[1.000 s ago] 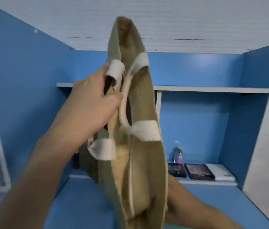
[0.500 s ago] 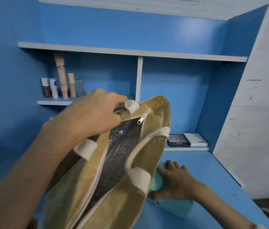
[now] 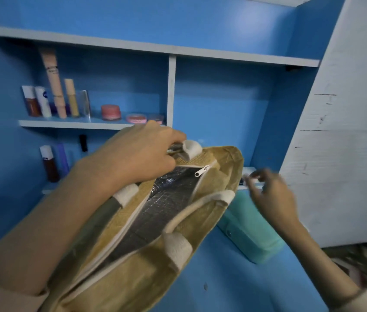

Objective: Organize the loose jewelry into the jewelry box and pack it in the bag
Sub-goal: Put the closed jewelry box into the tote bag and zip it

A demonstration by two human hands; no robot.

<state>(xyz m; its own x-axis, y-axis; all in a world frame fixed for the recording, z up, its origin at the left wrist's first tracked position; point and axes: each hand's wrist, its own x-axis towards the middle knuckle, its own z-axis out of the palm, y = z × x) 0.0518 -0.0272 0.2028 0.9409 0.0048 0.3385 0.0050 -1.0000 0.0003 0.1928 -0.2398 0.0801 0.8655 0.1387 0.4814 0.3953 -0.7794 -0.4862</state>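
The box (image 3: 250, 235), teal and closed, is seen lying on the blue desk (image 3: 234, 289) at centre right of the frame, outside the bag (image 3: 133, 273) and partly hidden behind the bag's right edge. The bag is held tilted in the lower centre, its mouth unzipped so that the silver lining (image 3: 166, 199) is exposed. Its far rim is gripped by the left hand (image 3: 137, 158), fingers curled round it at the white handle patch (image 3: 191, 147). The right hand (image 3: 272, 197) is held just above the box with fingers bent; it is blurred, so whether anything is pinched cannot be told. Tubes (image 3: 54, 86) and a pink jar (image 3: 110, 111) are ranged on the shelf (image 3: 65, 123) at upper left.
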